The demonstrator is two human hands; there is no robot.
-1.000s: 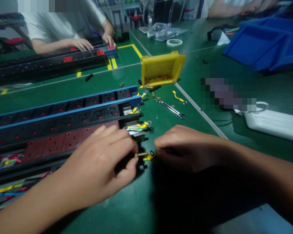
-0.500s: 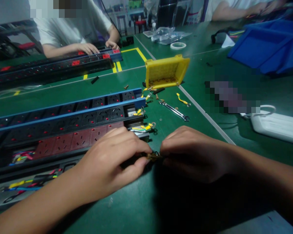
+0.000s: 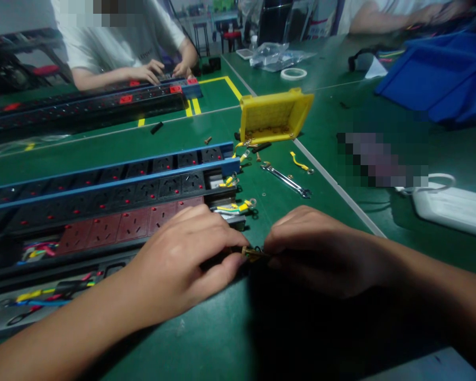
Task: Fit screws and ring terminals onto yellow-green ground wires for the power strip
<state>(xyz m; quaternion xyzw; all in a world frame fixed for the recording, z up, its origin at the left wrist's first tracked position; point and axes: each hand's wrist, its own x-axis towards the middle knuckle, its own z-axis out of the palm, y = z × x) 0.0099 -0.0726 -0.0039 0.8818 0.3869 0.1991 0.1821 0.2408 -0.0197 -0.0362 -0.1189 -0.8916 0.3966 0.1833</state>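
My left hand [image 3: 194, 254] is closed, its thumb and forefinger pinching a small brass-coloured piece [image 3: 250, 253]. My right hand [image 3: 321, 248] is closed close beside it, fingertips at the other end of the piece; what it grips there is too small and dark to make out. A black ring shows between the fingertips. Left of my hands lie socket strips: a blue-edged one [image 3: 162, 177], a black one [image 3: 174, 185] and one with dark red sockets [image 3: 133, 228]. Yellow-green wires with ring terminals [image 3: 244, 205] stick out at their right ends.
Beyond my hands are a spanner [image 3: 287, 181], a yellow bin [image 3: 275, 116] with small brass parts, a short yellow wire [image 3: 300, 162] and a screw [image 3: 208, 140]. Blue bins [image 3: 440, 74] and a white object [image 3: 456, 203] lie right. A person works at strips [image 3: 154, 100] across the table.
The view has shifted slightly, so the table items appear a little farther right. The brass piece is still between my fingertips. The fingers of the person opposite have lifted and bent.
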